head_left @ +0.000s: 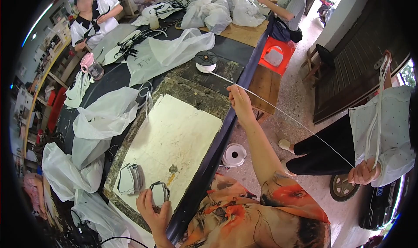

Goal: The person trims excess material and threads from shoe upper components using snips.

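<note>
1. Along the right edge of the dark worktop, right arm stretched forward and away from the body, right hand raised near the spool, fingers closed on the taut white cord.
2. At the lower left, left forearm reaching up from the near side, left hand low over the white sheet, thumb and fingers parted around the near end of a small stack of pale, dark-edged pieces; touching it, but impossible to tell how firmly held.
3. Just left of that, on the same sheet, a second stack of similar pieces.
4. From the spool, lying flat on a dark plate near the worktop's edge, cord running through the right hand to the closed hand of a co-worker standing at the right.
5. Under the sheet, a mottled, worn slab; to its left, crumpled translucent bags.
6. On the speckled floor beside the worktop, a white roll; farther off, a wooden bench and a red-orange stool.
7. Around the far end, other people seated; at the right, a dark door.
</note>
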Motion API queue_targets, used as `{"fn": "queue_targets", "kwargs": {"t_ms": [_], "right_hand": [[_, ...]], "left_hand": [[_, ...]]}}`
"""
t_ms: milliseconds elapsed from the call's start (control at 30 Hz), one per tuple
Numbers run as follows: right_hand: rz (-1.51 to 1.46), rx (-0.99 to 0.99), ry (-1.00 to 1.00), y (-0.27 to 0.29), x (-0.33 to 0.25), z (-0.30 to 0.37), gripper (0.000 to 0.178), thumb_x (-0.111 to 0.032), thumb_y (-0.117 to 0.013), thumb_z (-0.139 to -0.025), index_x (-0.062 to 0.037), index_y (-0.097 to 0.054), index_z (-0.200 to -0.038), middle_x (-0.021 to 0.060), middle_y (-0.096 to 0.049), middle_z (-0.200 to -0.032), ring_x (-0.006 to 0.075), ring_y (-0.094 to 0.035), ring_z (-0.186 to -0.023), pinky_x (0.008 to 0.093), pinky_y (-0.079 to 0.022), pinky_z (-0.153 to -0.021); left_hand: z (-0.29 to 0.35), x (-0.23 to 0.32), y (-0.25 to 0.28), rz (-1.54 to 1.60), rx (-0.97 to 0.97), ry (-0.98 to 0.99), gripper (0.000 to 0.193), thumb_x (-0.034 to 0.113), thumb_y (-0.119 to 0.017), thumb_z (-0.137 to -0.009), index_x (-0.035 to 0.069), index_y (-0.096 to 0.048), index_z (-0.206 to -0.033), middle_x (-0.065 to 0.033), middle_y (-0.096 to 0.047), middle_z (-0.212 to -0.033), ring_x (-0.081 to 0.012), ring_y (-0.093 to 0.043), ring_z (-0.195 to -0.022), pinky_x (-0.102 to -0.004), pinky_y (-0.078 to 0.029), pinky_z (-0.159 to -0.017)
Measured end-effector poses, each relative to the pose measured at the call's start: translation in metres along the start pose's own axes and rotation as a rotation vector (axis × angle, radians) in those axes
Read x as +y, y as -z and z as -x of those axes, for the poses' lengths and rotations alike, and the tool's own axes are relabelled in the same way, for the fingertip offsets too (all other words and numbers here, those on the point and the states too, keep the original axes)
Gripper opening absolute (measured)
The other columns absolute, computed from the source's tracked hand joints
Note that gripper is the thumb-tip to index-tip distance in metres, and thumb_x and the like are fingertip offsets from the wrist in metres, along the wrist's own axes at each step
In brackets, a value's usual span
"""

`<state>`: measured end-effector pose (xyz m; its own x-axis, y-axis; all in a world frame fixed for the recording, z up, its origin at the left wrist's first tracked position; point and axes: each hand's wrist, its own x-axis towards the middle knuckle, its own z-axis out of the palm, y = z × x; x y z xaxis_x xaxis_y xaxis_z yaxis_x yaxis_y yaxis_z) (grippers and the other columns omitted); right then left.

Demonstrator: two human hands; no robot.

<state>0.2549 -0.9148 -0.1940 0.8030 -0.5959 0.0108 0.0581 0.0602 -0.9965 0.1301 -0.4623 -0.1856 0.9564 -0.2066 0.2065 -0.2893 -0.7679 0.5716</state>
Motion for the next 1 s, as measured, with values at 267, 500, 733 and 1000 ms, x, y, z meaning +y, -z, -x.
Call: {"fn": "queue_targets", "kwargs": {"t_ms": [267,500,733,1000], "right_hand": [[-0.087,-0.019,-0.056,-0.007,-0.007,-0.009,0.036,-0.038,-0.046,-0.108,-0.0045,-0.06,-0.109,-0.0056,-0.041,-0.077,0.0034,-0.034,-0.062,0.0215,-0.028,-0.053],[-0.159,-0.024,-0.064,-0.007,-0.011,-0.009,0.036,-0.038,-0.046,-0.108,-0.0051,-0.06,-0.107,-0.0065,-0.039,-0.075,0.0033,-0.032,-0.06,0.0213,-0.027,-0.051],[-0.219,-0.021,-0.14,-0.007,-0.014,-0.01,0.037,-0.039,-0.046,-0.108,-0.0048,-0.06,-0.105,-0.0067,-0.039,-0.075,0.0028,-0.031,-0.061,0.0203,-0.027,-0.051],[-0.263,-0.024,-0.156,-0.003,-0.006,-0.014,0.037,-0.039,-0.046,-0.108,-0.0047,-0.06,-0.104,-0.0067,-0.039,-0.074,0.0033,-0.032,-0.061,0.0205,-0.028,-0.051]], "left_hand": [[0.0,0.001,0.001,-0.021,-0.001,-0.005,0.071,0.029,-0.082,-0.069,0.004,-0.058,-0.132,-0.017,-0.054,-0.134,-0.0382,-0.048,-0.126,-0.048,-0.036,-0.109],[-0.001,0.002,0.001,-0.019,0.001,-0.015,0.071,0.028,-0.083,-0.069,0.004,-0.058,-0.132,-0.0173,-0.054,-0.134,-0.0384,-0.048,-0.126,-0.0479,-0.036,-0.109],[0.0,-0.001,0.001,-0.012,-0.001,-0.009,0.072,0.029,-0.082,-0.07,0.004,-0.057,-0.133,-0.017,-0.054,-0.134,-0.0385,-0.048,-0.126,-0.0484,-0.035,-0.109],[0.0,-0.002,0.001,-0.037,-0.008,-0.02,0.072,0.032,-0.081,-0.071,0.005,-0.057,-0.133,-0.0166,-0.055,-0.134,-0.0384,-0.047,-0.126,-0.049,-0.034,-0.11]]}}
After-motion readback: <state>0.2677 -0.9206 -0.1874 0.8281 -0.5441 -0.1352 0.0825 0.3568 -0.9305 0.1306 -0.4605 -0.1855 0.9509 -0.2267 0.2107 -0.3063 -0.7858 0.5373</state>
